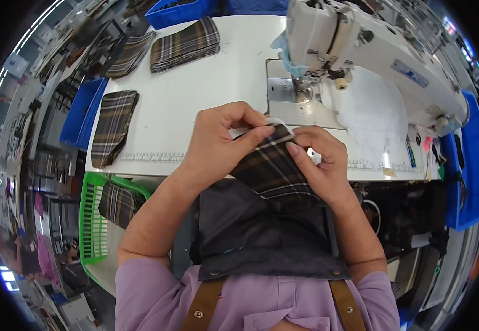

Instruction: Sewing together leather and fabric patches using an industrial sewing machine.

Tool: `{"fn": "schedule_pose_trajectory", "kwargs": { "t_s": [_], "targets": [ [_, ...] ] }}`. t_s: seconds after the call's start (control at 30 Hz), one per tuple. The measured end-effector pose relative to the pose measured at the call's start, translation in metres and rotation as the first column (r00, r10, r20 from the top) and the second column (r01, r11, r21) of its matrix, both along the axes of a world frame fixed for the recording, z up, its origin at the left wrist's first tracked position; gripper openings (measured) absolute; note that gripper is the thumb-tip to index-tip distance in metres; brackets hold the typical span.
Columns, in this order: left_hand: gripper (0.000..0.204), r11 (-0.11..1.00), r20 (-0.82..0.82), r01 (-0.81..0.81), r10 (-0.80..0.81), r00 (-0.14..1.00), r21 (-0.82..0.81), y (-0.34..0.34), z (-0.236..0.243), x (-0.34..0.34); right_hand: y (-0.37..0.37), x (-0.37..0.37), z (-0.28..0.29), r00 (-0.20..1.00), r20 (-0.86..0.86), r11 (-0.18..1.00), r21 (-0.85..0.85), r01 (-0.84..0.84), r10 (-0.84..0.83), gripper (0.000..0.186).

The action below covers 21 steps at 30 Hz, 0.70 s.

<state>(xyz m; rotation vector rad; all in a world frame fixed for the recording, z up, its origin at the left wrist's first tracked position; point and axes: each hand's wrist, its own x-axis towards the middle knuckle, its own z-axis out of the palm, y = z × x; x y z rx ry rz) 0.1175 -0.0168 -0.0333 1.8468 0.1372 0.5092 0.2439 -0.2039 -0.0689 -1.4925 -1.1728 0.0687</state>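
Observation:
My left hand pinches the top edge of a dark brown plaid fabric piece with thumb and forefinger, beside a narrow white strip or layer whose nature I cannot make out. My right hand grips the same piece at its upper right corner, thumb on top and fingers curled. The piece hangs over the table's front edge, above a dark apron. Just beyond my hands stands a white sewing machine, its needle area over a metal plate.
Plaid stacks lie on the white table, with others at left. Blue bins flank it. A green basket with plaid pieces sits below left. A white cloth lies right of the needle. Machinery fills the far left background.

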Motion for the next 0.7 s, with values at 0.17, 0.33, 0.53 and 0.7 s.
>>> {"fn": "schedule_pose_trajectory", "kwargs": {
  "t_s": [0.17,0.33,0.53,0.7],
  "targets": [
    [0.010,0.996,0.016,-0.016,0.018,1.000,-0.088,-0.010,0.000,-0.002,-0.007,0.002,-0.001,0.963,-0.261,0.998,0.023,-0.059,0.063,0.007],
    [0.013,0.995,0.013,-0.039,0.040,0.999,-0.087,-0.012,0.003,-0.004,-0.005,-0.001,-0.004,0.916,-0.391,0.995,0.066,-0.072,0.093,0.006],
    [0.011,0.990,0.013,-0.061,0.063,0.998,-0.128,-0.010,0.004,-0.006,-0.001,-0.003,-0.003,0.912,-0.399,0.994,0.080,-0.073,0.099,0.008],
    [0.014,0.990,0.031,-0.075,0.080,0.996,-0.121,-0.005,0.002,-0.007,0.005,-0.003,-0.007,0.916,-0.388,0.994,0.084,-0.073,0.100,0.010]
  ]
}}
